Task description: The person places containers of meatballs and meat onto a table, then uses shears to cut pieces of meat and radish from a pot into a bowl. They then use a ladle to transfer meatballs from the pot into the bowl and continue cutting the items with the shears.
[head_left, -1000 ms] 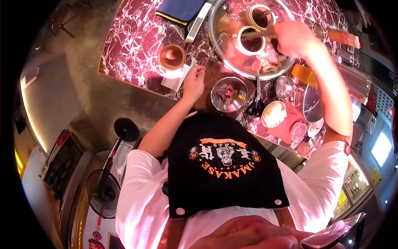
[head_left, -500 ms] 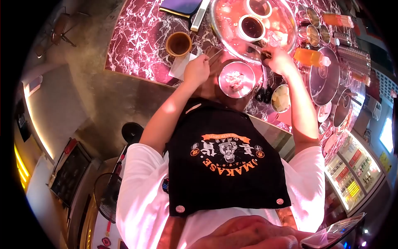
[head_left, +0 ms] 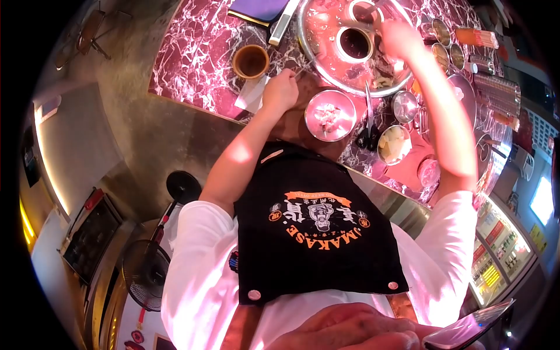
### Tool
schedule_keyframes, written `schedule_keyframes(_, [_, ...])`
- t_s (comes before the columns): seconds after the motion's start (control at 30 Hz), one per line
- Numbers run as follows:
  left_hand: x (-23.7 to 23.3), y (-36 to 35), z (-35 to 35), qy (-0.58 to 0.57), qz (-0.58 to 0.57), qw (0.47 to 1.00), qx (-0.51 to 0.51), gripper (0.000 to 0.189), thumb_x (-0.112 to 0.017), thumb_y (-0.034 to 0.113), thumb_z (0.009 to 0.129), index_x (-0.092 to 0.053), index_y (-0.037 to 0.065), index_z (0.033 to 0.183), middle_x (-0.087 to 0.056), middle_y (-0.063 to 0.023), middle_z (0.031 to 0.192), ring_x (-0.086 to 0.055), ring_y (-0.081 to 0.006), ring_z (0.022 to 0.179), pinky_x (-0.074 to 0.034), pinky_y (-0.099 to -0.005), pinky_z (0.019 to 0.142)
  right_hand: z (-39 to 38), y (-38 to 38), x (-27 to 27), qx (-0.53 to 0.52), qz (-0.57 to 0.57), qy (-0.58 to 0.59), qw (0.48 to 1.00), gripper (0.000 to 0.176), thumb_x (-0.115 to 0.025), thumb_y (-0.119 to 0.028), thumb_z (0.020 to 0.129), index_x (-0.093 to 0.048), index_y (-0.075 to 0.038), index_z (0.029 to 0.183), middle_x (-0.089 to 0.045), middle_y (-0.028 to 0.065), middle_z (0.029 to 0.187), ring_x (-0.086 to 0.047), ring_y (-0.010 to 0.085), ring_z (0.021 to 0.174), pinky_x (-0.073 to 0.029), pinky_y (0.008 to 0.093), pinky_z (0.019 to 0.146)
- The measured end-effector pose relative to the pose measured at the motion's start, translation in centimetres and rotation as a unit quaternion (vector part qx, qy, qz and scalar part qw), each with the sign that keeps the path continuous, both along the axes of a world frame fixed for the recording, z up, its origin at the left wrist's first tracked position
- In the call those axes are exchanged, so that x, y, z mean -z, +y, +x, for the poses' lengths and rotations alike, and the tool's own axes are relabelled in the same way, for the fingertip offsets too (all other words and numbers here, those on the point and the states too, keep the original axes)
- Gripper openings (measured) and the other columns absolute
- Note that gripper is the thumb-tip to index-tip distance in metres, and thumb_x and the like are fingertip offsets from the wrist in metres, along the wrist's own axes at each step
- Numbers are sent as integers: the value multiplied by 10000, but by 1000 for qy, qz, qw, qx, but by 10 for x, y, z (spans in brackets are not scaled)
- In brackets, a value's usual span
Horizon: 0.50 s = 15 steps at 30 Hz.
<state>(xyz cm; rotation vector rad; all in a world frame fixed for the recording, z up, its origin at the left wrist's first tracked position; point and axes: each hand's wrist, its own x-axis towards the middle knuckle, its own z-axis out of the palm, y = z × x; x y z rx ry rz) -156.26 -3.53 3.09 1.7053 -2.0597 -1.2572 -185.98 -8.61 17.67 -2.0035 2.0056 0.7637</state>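
Observation:
My left hand (head_left: 281, 90) is closed at the table's front, between the brown cup (head_left: 251, 62) and the metal bowl of food (head_left: 330, 115); a thin stick-like item shows at its fingertips. Over the right side of the large round pot (head_left: 382, 90), my right hand (head_left: 400, 41) is closed on a utensil whose end reaches left above the broth. Its exact kind is blurred. Two round wells with dark liquid stand inside the pot, and the nearer dark well (head_left: 354, 45) is beside my right hand.
Black-handled scissors (head_left: 367, 137) lie right of the metal bowl, near a bowl of pale yellow pieces (head_left: 394, 144) and a small metal cup (head_left: 405, 106). A dark blue folder (head_left: 256, 9) lies at the back. Glasses stand at the right.
My right hand has moved up and right, from the pot's front rim to over the pot. My left hand has barely shifted. The small metal cup and scissors show more fully.

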Motion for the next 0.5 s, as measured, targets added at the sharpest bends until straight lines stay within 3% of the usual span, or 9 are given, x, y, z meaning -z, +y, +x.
schedule_keyframes(0.1, [-6, 3, 4, 8, 3, 1000, -16, 266, -485, 245, 927, -645, 95, 1078, -682, -217, 958, -638, -415, 929, -503, -493, 817, 11, -48, 0, -93, 32, 57, 993, 352, -642, -90, 763, -653, -64, 1114, -695, 162, 1032, -673, 328, 971, -553, 401, 786])
schedule_keyframes(0.17, [-8, 4, 7, 19, -9, 999, -31, 262, -489, 244, 927, -648, 95, 1072, -682, -217, 948, -638, -416, 924, -502, -494, 811, 36, -63, -14, 23, 49, 16, 998, 216, -720, -224, 767, -774, -108, 940, -727, 161, 964, -716, 247, 900, -568, 428, 753])
schedule_keyframes(0.2, [-9, 5, 9, 20, -14, 999, -37, 252, -494, 240, 927, -649, 92, 1060, -682, -215, 936, -639, -416, 914, -502, -495, 801, 40, -69, -7, 17, 47, 17, 999, 216, -720, -224, 767, -774, -108, 940, -727, 161, 964, -716, 247, 900, -568, 428, 753])
schedule_keyframes(0.27, [-9, 5, 15, 22, -22, 998, -48, 243, -499, 237, 926, -651, 90, 1048, -683, -213, 923, -640, -416, 903, -502, -496, 790, 47, -76, 20, -261, 94, 134, 951, 294, -644, -88, 748, -665, -69, 1040, -702, 136, 1009, -679, 313, 958, -550, 395, 793])
schedule_keyframes(0.3, [-8, 6, 18, 26, -14, 998, -47, 236, -500, 231, 927, -650, 91, 1044, -683, -209, 915, -642, -415, 893, -503, -496, 783, 36, -80, 40, -266, 93, 137, 950, 294, -644, -88, 748, -665, -69, 1040, -702, 136, 1009, -679, 313, 958, -550, 395, 793])
schedule_keyframes(0.37, [-6, 10, 22, 32, -2, 998, -51, 229, -501, 226, 927, -649, 92, 1040, -684, -205, 907, -643, -414, 883, -504, -495, 776, 13, -87, 69, -304, 83, 37, 948, 366, -640, -76, 742, -663, -97, 1106, -705, 109, 971, -679, 317, 944, -549, 395, 804])
schedule_keyframes(0.4, [-5, 11, 24, 36, 4, 998, -55, 226, -504, 223, 927, -648, 89, 1037, -684, -205, 907, -644, -413, 878, -504, -495, 774, 20, -92, 75, -221, 181, 99, 953, 432, -624, -75, 749, -639, -122, 1179, -681, 112, 1072, -646, 314, 1036, -525, 402, 871])
schedule_keyframes(0.43, [-4, 13, 26, 38, 11, 998, -58, 222, -507, 221, 927, -647, 86, 1033, -684, -206, 908, -645, -413, 874, -503, -495, 773, 12, -90, 82, -226, 184, 99, 952, 432, -624, -75, 749, -639, -122, 1179, -681, 112, 1072, -646, 314, 1036, -525, 402, 871])
schedule_keyframes(0.5, [-5, 16, 23, 38, 14, 997, -59, 224, -502, 223, 928, -643, 83, 1033, -684, -208, 905, -645, -413, 872, -504, -497, 770, -26, -80, 102, -228, 87, 25, 970, 475, -631, -89, 753, -613, -147, 1224, -634, 110, 1160, -592, 311, 1127, -492, 404, 928])
